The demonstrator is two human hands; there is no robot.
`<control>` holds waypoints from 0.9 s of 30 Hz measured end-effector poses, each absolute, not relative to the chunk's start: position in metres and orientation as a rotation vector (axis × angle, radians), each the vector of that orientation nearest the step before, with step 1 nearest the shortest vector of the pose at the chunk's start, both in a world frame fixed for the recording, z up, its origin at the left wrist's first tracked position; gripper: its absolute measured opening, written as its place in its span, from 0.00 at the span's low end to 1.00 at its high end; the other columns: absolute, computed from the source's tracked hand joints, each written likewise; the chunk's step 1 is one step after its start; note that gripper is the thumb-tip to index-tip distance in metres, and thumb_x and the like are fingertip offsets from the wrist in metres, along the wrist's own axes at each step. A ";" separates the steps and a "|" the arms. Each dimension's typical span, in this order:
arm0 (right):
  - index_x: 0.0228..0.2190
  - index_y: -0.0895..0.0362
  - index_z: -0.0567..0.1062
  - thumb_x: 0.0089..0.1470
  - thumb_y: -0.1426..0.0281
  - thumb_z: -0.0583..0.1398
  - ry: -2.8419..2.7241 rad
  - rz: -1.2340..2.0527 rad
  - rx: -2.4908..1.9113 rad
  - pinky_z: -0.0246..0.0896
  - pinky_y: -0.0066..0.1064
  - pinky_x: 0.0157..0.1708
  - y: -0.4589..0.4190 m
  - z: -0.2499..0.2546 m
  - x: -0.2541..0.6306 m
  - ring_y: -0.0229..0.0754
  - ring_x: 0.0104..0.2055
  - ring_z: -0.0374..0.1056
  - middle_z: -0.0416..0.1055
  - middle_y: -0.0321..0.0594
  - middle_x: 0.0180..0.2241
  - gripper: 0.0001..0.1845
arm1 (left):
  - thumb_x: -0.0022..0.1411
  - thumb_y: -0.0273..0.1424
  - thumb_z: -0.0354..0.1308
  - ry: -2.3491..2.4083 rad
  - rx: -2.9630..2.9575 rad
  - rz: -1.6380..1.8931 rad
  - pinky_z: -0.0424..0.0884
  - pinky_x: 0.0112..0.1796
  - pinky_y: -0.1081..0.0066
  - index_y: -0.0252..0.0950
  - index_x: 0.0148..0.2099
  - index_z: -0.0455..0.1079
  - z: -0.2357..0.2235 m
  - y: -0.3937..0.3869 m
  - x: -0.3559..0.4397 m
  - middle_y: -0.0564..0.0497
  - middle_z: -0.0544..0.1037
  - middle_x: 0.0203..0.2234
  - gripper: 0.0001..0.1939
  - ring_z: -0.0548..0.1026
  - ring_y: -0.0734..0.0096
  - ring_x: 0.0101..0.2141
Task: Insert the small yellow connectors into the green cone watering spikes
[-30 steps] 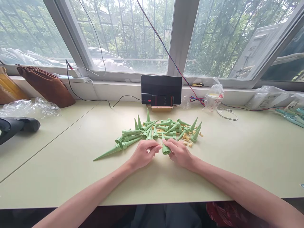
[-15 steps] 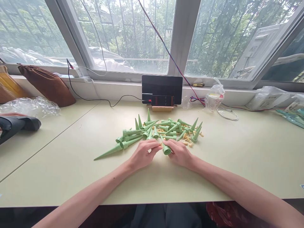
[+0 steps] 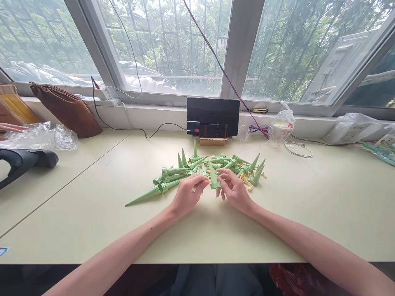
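My right hand [image 3: 236, 191] holds a green plastic watering spike [image 3: 213, 176] by its ribbed collar, with the point turned up and away from me. Close beside it, the thumb and fingertips of my left hand [image 3: 189, 192] are pinched on a small yellow plastic piece, mostly hidden by the fingers. Behind both hands lies a heap of similar green spikes [image 3: 173, 172], some standing on their collars and others lying down. Small yellow pieces [image 3: 246, 179] are scattered among them, mainly at the right of the heap.
A phone [image 3: 213, 131] leans against a dark tablet [image 3: 212, 107] at the back. Bagged cup [image 3: 281, 127] and coiled white cable [image 3: 298, 150] lie right of it. At left are a brown pouch [image 3: 69, 111], clear plastic wrap [image 3: 46, 137], a black object [image 3: 27, 160] and another person's hand [image 3: 10, 127].
The held spike has turned from its open end facing me to its side showing, and my right fingers have loosened and shifted around its collar. Another person's hand moved at far left.
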State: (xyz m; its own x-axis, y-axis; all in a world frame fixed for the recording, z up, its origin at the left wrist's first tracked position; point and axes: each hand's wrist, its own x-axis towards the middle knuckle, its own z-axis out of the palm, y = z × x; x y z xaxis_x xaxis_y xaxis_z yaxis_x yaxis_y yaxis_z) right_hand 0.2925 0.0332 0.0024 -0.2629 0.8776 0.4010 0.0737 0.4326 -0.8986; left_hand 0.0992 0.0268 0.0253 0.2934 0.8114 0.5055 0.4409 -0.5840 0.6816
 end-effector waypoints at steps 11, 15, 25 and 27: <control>0.41 0.59 0.75 0.60 0.56 0.61 -1.532 1.429 -0.729 0.65 0.27 0.20 0.030 0.018 0.293 0.36 0.22 0.71 0.75 0.41 0.32 0.18 | 0.70 0.30 0.52 1.101 2.220 1.183 0.65 0.29 0.75 0.36 0.37 0.71 0.018 0.031 0.097 0.53 0.72 0.26 0.09 0.69 0.73 0.27; 0.39 0.59 0.74 0.60 0.56 0.61 -1.453 1.473 -0.733 0.63 0.28 0.21 0.032 0.016 0.293 0.35 0.21 0.69 0.75 0.41 0.30 0.17 | 0.71 0.32 0.51 1.097 2.209 1.163 0.67 0.31 0.74 0.36 0.39 0.71 0.018 0.031 0.098 0.53 0.72 0.29 0.10 0.70 0.74 0.28; 0.33 0.58 0.69 0.59 0.56 0.63 -1.496 1.481 -0.695 0.62 0.27 0.20 0.031 0.013 0.292 0.35 0.21 0.69 0.73 0.37 0.27 0.17 | 0.70 0.30 0.50 1.078 2.138 1.140 0.62 0.28 0.75 0.34 0.34 0.71 0.020 0.029 0.099 0.53 0.69 0.24 0.13 0.65 0.75 0.25; 0.32 0.57 0.68 0.58 0.56 0.63 -1.511 1.465 -0.696 0.62 0.27 0.20 0.031 0.013 0.291 0.35 0.21 0.69 0.72 0.36 0.27 0.18 | 0.70 0.30 0.50 1.082 2.118 1.138 0.61 0.27 0.75 0.34 0.32 0.71 0.021 0.028 0.100 0.54 0.69 0.22 0.13 0.64 0.75 0.24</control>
State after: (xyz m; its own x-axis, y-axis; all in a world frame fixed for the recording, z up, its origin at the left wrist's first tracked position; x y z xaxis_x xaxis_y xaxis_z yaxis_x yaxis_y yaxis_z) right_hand 0.2909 0.0308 0.0131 -0.4445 0.8704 0.2118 -0.1847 0.1423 -0.9724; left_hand 0.0996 0.0283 0.0212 0.3348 0.8269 0.4518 0.4089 -0.5594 0.7210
